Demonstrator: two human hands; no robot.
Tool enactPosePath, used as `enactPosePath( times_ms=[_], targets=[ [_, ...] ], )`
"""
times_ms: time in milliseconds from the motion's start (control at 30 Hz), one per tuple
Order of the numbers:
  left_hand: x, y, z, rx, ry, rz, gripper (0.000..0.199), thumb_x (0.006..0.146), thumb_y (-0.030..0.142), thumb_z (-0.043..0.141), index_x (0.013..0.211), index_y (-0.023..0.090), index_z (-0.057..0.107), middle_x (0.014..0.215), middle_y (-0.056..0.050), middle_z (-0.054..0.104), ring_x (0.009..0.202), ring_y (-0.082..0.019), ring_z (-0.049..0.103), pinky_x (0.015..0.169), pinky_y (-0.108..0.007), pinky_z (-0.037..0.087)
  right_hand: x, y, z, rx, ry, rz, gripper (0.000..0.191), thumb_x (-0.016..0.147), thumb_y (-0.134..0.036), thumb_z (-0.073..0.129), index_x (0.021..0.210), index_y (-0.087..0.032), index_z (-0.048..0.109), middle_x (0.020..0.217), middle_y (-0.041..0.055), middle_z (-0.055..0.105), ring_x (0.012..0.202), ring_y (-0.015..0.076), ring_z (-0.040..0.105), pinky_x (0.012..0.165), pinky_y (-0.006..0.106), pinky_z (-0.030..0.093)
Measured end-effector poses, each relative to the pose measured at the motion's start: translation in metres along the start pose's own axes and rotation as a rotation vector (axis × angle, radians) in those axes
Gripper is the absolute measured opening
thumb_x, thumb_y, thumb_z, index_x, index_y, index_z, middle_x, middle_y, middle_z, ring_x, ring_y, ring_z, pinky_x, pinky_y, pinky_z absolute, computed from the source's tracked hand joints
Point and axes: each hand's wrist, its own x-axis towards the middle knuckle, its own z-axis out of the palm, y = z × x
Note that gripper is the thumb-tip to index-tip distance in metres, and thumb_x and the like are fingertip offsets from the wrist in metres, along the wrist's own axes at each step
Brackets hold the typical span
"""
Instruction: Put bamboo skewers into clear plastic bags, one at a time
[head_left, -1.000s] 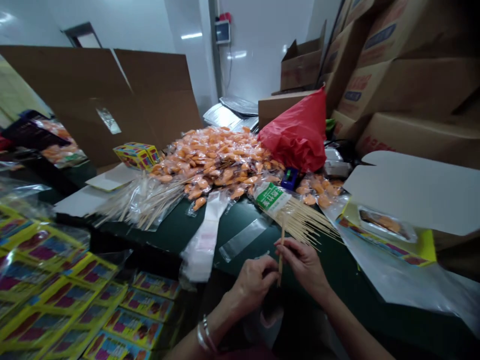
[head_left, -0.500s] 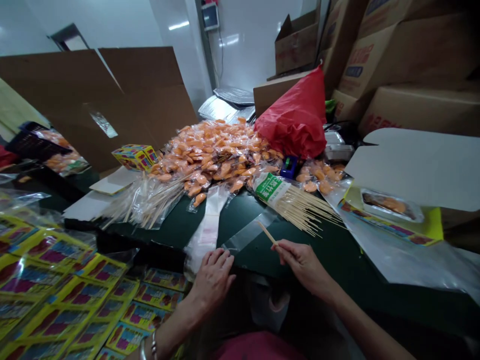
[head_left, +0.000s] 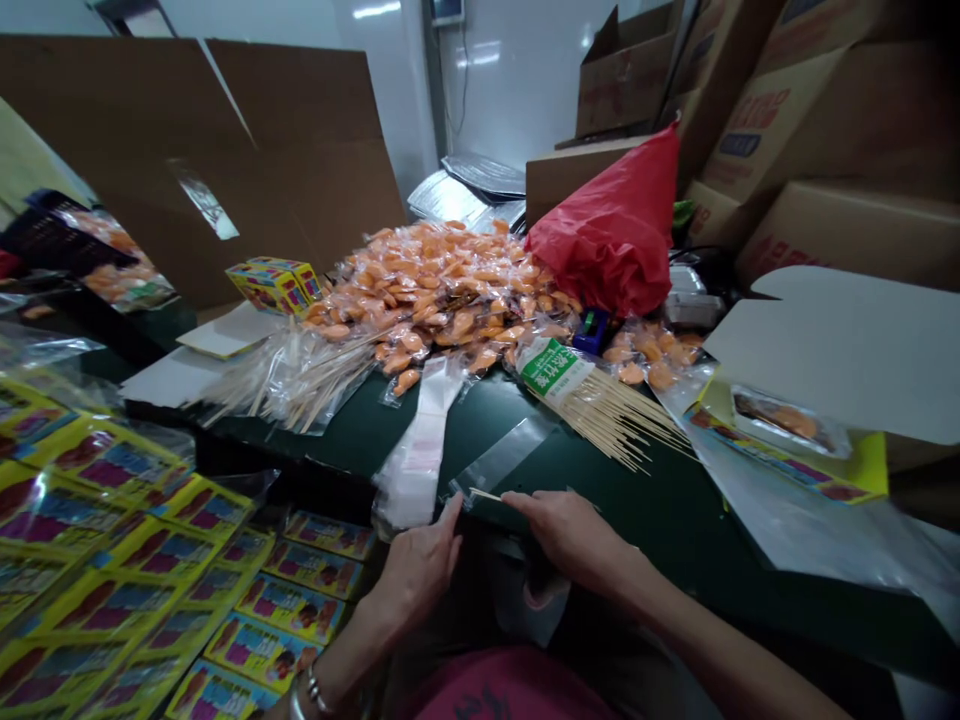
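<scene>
My right hand [head_left: 574,535] is closed around a thin bamboo stick [head_left: 486,495], whose tip points left at the near end of a narrow clear plastic bag [head_left: 506,452]. That bag lies flat on the dark green table. The index finger of my left hand [head_left: 424,550] stretches out to touch the bag's near end; the thumb stands apart and the other fingers are bent. Beside it lies a stack of narrow clear bags [head_left: 420,445], whitish where layered. A pack of bamboo sticks [head_left: 600,405] with a green and white label lies beyond my right hand.
Wrapped orange pieces [head_left: 450,285] are heaped at the back. More sticks [head_left: 300,375] lie in plastic on the left. Yellow printed boxes [head_left: 127,540] fill the lower left. A red bag [head_left: 611,235], an open display box [head_left: 795,440] and stacked cartons [head_left: 825,130] stand right.
My right hand has moved left and lowered the stick from a raised slant to nearly level at the bag's end. My left index finger has stretched toward that end. The view has tilted slightly downward.
</scene>
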Motion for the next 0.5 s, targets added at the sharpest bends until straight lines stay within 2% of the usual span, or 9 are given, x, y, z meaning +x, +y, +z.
enactPosePath(
  times_ms=[100, 200, 400, 500],
  targets=[
    [-0.002, 0.003, 0.002, -0.008, -0.012, 0.008, 0.055, 0.091, 0.020, 0.038, 0.144, 0.013, 0.024, 0.097, -0.015, 0.071, 0.085, -0.029, 0.068, 0.070, -0.035, 0.050, 0.007, -0.010, 0.001, -0.143, -0.062, -0.037, 0.039, 0.089, -0.015, 0.038, 0.120, -0.030, 0.054, 0.084, 0.0059, 0.067, 0.075, 0.0216, 0.065, 0.061, 0.025, 0.037],
    [-0.003, 0.003, 0.004, -0.008, -0.007, 0.026, 0.057, 0.090, 0.021, 0.039, 0.144, 0.013, 0.024, 0.095, -0.014, 0.071, 0.083, -0.028, 0.068, 0.069, -0.035, 0.050, 0.008, -0.009, 0.001, -0.225, -0.102, -0.021, 0.041, 0.088, -0.016, 0.041, 0.125, -0.031, 0.050, 0.086, 0.0065, 0.067, 0.075, 0.0224, 0.065, 0.061, 0.027, 0.037],
    [-0.008, 0.014, 0.008, -0.039, 0.030, 0.072, 0.054, 0.090, 0.021, 0.040, 0.142, 0.012, 0.030, 0.089, -0.015, 0.070, 0.082, -0.031, 0.066, 0.070, -0.040, 0.049, 0.002, 0.010, -0.002, -0.343, -0.050, 0.143, 0.046, 0.089, -0.012, 0.035, 0.131, -0.030, 0.046, 0.087, 0.0065, 0.066, 0.073, 0.0219, 0.065, 0.059, 0.027, 0.037],
    [-0.014, 0.018, 0.011, -0.203, 0.018, 0.122, 0.052, 0.088, 0.020, 0.045, 0.139, 0.014, 0.036, 0.091, -0.013, 0.070, 0.083, -0.029, 0.066, 0.070, -0.038, 0.048, -0.002, 0.013, 0.000, -0.297, -0.027, 0.162, 0.046, 0.090, -0.012, 0.034, 0.131, -0.030, 0.047, 0.088, 0.0056, 0.067, 0.075, 0.0200, 0.064, 0.061, 0.026, 0.037]
  ],
)
